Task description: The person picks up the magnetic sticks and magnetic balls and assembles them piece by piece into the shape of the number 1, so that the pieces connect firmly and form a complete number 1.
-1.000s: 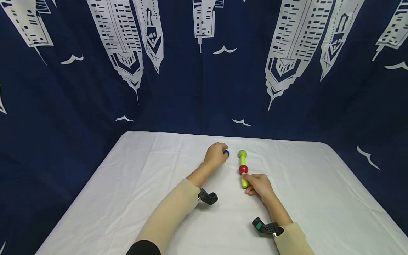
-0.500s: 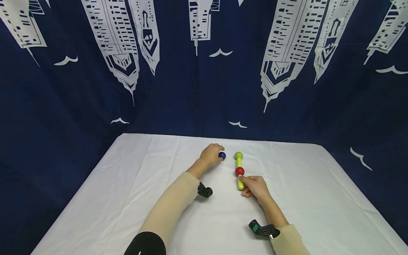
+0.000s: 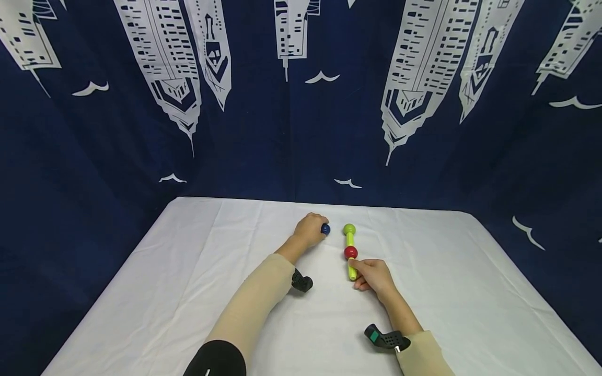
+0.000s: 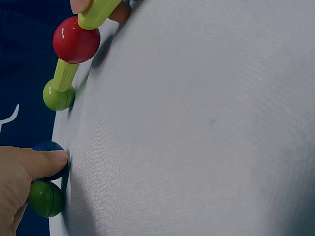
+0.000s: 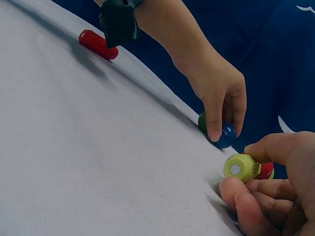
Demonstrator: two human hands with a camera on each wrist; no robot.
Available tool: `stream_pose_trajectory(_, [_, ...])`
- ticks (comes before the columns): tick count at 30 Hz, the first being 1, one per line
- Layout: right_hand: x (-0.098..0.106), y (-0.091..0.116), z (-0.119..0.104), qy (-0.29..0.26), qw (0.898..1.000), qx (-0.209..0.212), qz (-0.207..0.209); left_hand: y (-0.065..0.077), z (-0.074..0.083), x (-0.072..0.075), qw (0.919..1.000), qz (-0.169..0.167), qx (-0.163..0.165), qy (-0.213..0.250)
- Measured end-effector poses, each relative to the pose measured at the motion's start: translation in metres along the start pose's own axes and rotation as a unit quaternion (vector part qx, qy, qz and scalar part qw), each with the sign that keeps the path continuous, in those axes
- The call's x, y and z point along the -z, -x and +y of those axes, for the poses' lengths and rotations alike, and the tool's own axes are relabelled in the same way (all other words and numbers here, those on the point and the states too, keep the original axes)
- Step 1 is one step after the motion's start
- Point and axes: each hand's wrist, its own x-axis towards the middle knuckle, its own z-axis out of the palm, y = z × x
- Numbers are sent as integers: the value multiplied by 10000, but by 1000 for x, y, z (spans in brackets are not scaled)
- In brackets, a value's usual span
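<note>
My left hand (image 3: 308, 231) holds a blue ball (image 3: 326, 229) near the back of the white table, thumb across it in the left wrist view. A green ball (image 4: 47, 199) sits right beside the blue one; in the head view the hand hides it. My right hand (image 3: 376, 274) pinches a yellow-green rod (image 3: 352, 272) between thumb and fingers. That rod joins a red ball (image 3: 350, 253), then a second yellow-green rod (image 3: 350, 239) and a light green ball (image 3: 349, 228), forming a straight chain pointing away from me. A gap separates chain and blue ball.
A red rod (image 5: 98, 45) lies on the table beyond the left wrist in the right wrist view. The white cloth (image 3: 470, 292) covers the table, whose back edge meets a dark blue curtain (image 3: 291, 146) with white building prints. Black camera mounts (image 3: 388, 338) stick out from both wrists.
The head view has shifted slightly. More of the blue ball shows past my left fingers than one second ago. My right hand keeps its pinch on the rod.
</note>
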Motion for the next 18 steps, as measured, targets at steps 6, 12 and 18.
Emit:
stream_pose_trajectory(6, [-2, 1, 0, 3, 10000, -12, -19, 2, -3, 1, 9993, 274, 12, 238])
stream_pose_trajectory(12, [-1, 0, 0, 11, 10000, 8, 2, 6, -2, 5, 9967, 487, -22, 656])
stream_pose_trajectory(18, [0, -1, 0, 10, 10000, 3, 4, 15, 0, 7, 9949, 467, 2, 898])
